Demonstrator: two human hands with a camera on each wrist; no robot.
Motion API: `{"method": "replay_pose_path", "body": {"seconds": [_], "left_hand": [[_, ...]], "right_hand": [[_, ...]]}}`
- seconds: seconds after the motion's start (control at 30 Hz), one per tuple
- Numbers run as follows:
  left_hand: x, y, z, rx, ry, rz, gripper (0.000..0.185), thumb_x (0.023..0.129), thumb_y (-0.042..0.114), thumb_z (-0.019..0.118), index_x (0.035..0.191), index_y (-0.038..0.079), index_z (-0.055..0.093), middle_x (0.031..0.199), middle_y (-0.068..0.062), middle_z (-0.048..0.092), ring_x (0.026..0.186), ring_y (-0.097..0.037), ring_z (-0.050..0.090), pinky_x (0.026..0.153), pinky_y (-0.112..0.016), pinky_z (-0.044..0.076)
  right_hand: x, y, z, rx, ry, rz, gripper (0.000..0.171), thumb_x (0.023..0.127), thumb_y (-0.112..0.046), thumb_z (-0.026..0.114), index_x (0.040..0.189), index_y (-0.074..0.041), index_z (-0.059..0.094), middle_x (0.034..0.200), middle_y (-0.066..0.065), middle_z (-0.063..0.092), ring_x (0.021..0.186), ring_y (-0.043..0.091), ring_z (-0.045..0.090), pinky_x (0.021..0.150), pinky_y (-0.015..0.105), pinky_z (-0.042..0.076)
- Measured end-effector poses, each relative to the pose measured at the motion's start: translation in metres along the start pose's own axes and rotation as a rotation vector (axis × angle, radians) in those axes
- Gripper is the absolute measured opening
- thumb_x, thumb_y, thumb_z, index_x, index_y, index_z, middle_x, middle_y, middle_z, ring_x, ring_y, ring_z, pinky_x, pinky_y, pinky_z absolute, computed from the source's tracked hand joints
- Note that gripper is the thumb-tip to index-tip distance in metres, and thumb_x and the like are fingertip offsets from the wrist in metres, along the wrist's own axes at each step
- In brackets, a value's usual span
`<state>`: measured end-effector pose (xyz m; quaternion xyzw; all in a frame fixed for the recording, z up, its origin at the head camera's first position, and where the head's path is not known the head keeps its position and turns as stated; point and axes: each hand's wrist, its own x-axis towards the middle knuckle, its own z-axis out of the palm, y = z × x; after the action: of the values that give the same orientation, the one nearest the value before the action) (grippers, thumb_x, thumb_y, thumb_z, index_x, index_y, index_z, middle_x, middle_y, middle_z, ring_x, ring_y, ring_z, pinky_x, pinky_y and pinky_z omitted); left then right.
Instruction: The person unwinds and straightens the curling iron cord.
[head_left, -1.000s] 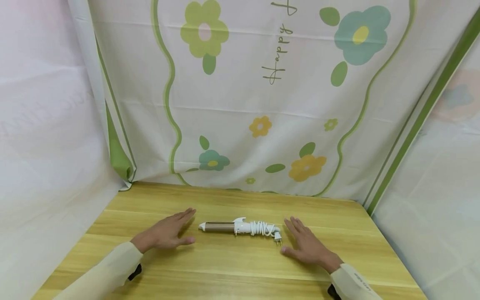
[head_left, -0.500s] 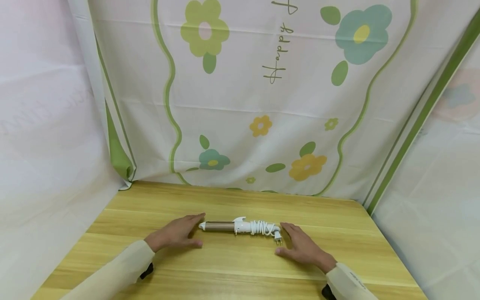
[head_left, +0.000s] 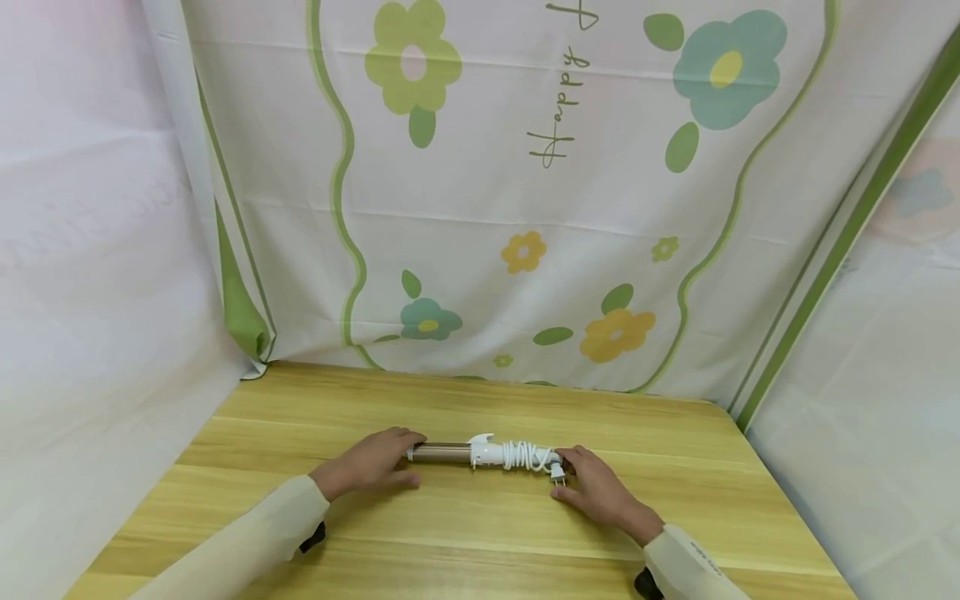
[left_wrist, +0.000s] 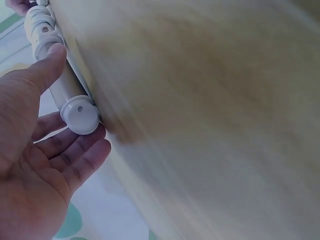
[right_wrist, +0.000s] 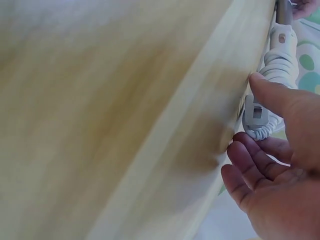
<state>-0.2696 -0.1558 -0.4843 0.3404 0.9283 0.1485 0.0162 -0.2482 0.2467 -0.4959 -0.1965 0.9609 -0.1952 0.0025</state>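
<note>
The curler [head_left: 480,454], its tubular bronze-toned barrel [head_left: 442,453] joining a white handle [head_left: 489,454] wound with cord [head_left: 517,456], lay on the wood-grained surface [head_left: 480,533] between left grip [head_left: 375,463] and right grip [head_left: 598,486], both unclosed, fingers [left_wrist: 90,161] relaxed.

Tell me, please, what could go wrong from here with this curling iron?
The plug sits close beside the right grip, so it could get caught as that grip closes. The cord is wound around the handle; a tug might loosen it. The left grip is at the far end of the curling iron, so a lift could slip.
</note>
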Motion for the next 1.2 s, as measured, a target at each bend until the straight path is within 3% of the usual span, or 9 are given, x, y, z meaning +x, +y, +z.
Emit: {"method": "replay_pose_path", "body": {"seconds": [0.1,0.67,1.2], "left_hand": [[0.004,0.001,0.001,0.009,-0.003,-0.009,0.063,0.091,0.042,0.068,0.136,0.002,0.052,0.133,-0.016,0.059,0.121,-0.033,0.057,0.099,-0.047,0.048],[0.024,0.010,0.003,0.031,0.001,-0.019,0.049,0.089,0.036,0.072,0.124,0.004,0.062,0.118,-0.010,0.066,0.105,-0.024,0.063,0.088,-0.040,0.052],[0.033,0.001,0.009,0.043,0.083,0.053,0.027,0.087,0.027,0.076,0.104,0.007,0.071,0.096,-0.004,0.072,0.081,-0.013,0.063,0.069,-0.029,0.050]], "right_hand": [[0.001,0.001,0.000,0.030,0.001,-0.007,0.064,0.086,-0.037,0.076,0.135,-0.002,0.055,0.103,-0.002,0.059,0.089,0.009,0.055,0.076,0.033,0.050],[0.003,0.009,0.000,0.151,0.027,0.003,0.064,0.079,-0.032,0.083,0.131,-0.002,0.060,0.106,0.001,0.066,0.095,0.014,0.062,0.079,0.031,0.054],[0.004,0.010,-0.003,0.167,-0.004,-0.010,0.065,0.077,-0.037,0.083,0.129,-0.003,0.062,0.105,0.001,0.070,0.093,0.016,0.066,0.078,0.030,0.055]]}}
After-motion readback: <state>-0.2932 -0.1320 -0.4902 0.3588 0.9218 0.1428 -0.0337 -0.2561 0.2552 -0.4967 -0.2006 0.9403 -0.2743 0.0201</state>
